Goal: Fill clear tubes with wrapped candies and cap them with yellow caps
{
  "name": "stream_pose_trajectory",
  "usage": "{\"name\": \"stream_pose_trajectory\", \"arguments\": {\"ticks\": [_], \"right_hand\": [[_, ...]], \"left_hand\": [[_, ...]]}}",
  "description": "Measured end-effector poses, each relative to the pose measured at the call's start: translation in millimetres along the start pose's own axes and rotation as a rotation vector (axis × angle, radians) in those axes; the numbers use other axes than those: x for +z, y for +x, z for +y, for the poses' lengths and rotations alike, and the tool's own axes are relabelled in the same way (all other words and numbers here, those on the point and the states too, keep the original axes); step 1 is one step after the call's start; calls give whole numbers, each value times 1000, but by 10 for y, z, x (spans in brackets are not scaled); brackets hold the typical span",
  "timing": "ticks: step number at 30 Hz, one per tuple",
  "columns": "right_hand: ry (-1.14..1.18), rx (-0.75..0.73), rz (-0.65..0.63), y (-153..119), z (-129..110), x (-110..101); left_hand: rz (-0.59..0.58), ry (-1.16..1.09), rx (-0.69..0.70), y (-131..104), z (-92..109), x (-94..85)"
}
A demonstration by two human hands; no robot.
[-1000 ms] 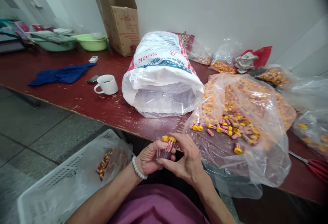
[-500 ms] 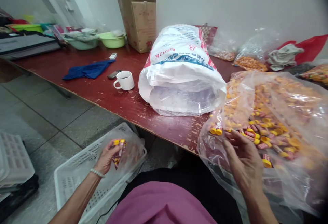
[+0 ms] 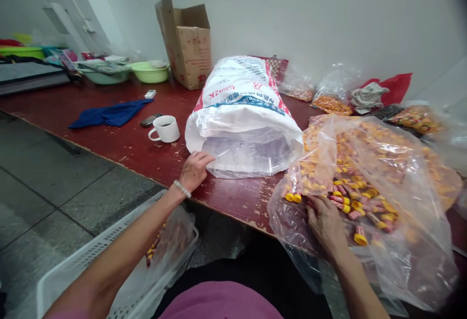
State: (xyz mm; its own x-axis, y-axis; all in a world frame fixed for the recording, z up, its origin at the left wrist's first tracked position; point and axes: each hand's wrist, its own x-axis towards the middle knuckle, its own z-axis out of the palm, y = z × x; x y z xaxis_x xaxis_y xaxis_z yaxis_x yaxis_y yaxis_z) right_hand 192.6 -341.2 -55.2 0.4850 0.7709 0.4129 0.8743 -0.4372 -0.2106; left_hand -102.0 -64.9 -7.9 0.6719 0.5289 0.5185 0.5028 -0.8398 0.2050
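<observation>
My left hand (image 3: 196, 169), with a bead bracelet at the wrist, is at the mouth of the large white printed sack (image 3: 244, 115). Its fingertips meet the lower left edge of the sack's clear lining; whether they pinch it is too small to tell. On the right, my right hand (image 3: 326, 221) reaches into a big clear plastic bag (image 3: 401, 163) of small yellow-capped pink pieces (image 3: 346, 197). Its fingers are curled down among the pieces, and the fingertips are hidden. Two yellow-capped pieces (image 3: 293, 196) lie just left of that hand.
Below the table edge stands a white basket (image 3: 54, 280) holding a clear bag of pieces. A white mug (image 3: 166, 129), blue cloth (image 3: 111, 113), small devices, basins and a cardboard box (image 3: 195, 51) are on the red table (image 3: 233, 195). More bags line the back right.
My left hand has moved up from the basket to the sack's mouth, and the pieces it held are gone from it. My right hand has lowered into the bag. The view has shifted.
</observation>
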Motion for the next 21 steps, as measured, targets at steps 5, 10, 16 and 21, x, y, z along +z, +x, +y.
{"name": "stream_pose_trajectory", "arguments": {"ticks": [5, 10, 16, 21], "right_hand": [[-23, 8, -12, -29, 53, -64], [-44, 22, -63, -64, 144, -74], [-52, 103, -52, -132, 187, -46], [-8, 139, -68, -147, 183, -57]], "left_hand": [[-303, 152, 185, 838, -128, 407], [-373, 88, 274, 1000, -197, 432], [-328, -40, 191, 951, -152, 332], [-287, -179, -31, 1034, -28, 455]]}}
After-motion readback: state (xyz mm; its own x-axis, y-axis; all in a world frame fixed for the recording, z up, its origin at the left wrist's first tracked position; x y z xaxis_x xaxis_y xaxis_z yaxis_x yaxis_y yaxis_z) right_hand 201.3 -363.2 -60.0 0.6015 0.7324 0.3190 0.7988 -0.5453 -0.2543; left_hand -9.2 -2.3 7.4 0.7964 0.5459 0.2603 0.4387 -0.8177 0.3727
